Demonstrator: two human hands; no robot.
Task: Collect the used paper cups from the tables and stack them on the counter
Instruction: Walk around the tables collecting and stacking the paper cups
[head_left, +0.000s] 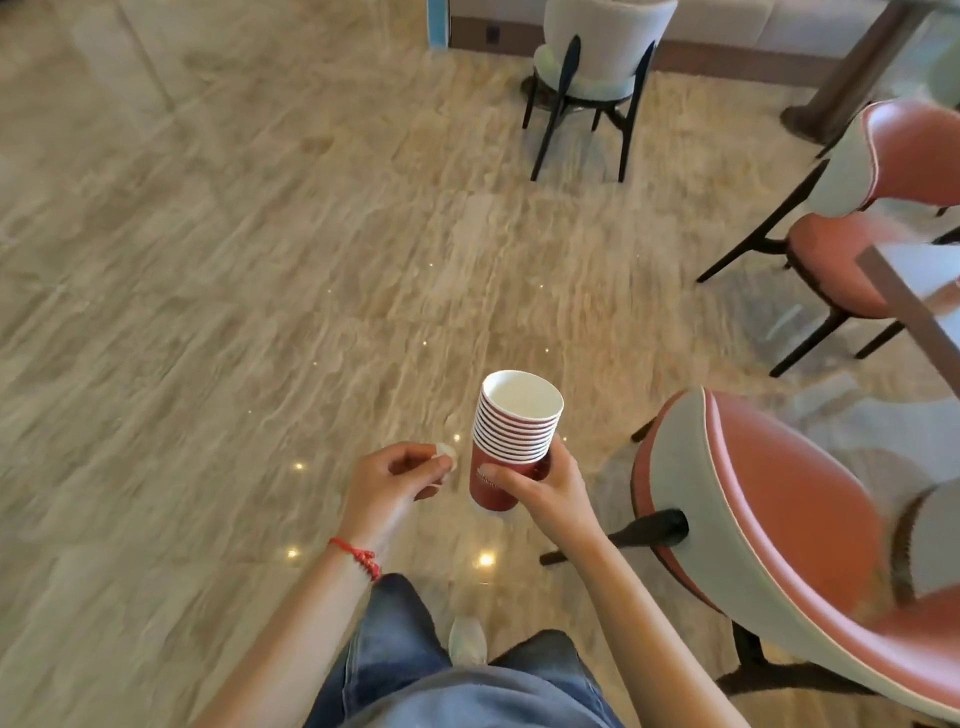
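Cups (511, 439), nested into one red stack with a white-lined mouth, sit in the right hand (545, 486), whose thumb and fingers wrap the lowest cup's wall. The stack's long axis runs nearly upright, tilted slightly away from the person, mouth up. The left hand (397, 480) hangs just beside the stack, to its left, fingers curled, pinching a small pale scrap (445, 453); what that is I cannot tell. No counter shows, so carrying likely comes next. Paper walls are thin and rims rolled; the floor (234, 260) is glossy stone, the nearby chair (779, 525) padded in pink
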